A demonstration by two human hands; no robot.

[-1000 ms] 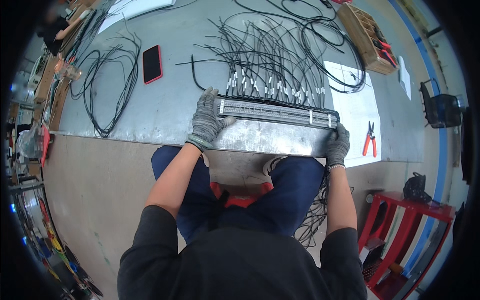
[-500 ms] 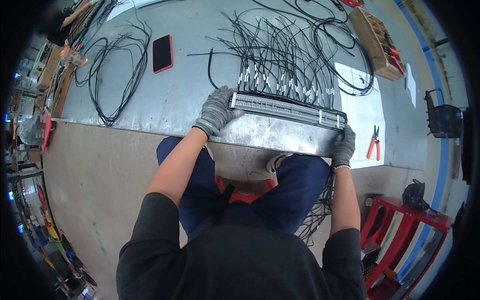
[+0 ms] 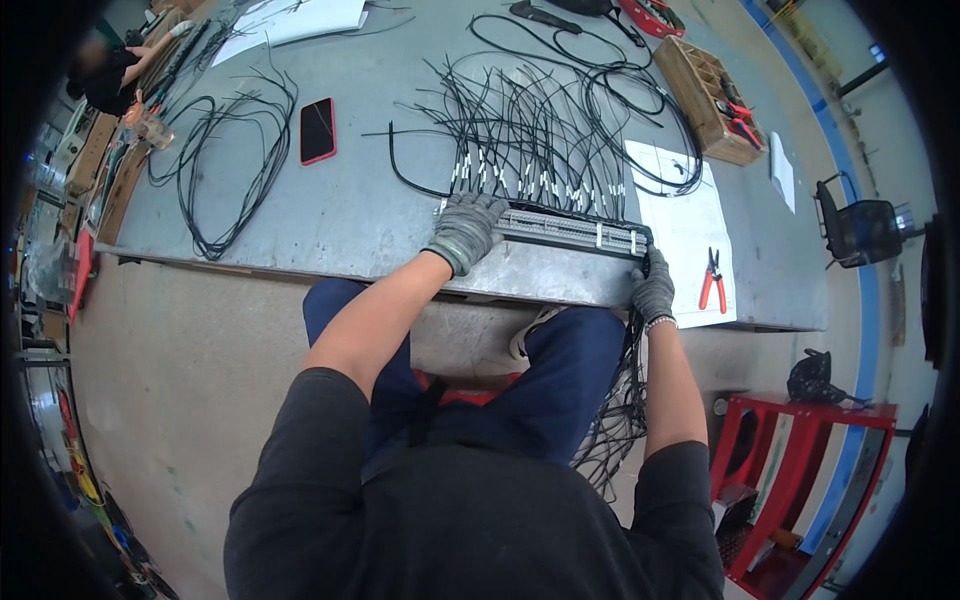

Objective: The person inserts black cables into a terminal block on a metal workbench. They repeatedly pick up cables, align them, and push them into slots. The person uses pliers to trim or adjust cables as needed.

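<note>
A long grey terminal strip lies along the near edge of the metal table, slightly slanted down to the right. Many thin black wires with white tags fan out from its far side. Near its left end, my left hand, in a grey glove, lies across the strip with the fingers curled over it. My right hand, gloved too, grips the right end at the table edge; its fingertips are partly hidden. Below that hand, a bundle of black cables hangs past the edge beside my leg.
Red-handled pliers rest on a paper sheet at the right. Farther back stands a wooden tool box. A red-edged phone and coiled black cable lie left. Another person works at far left. A red cart stands right.
My left hand has shifted from the strip's left end to the right, over its top. My right hand stays at the right end. The whole view has shifted slightly.
</note>
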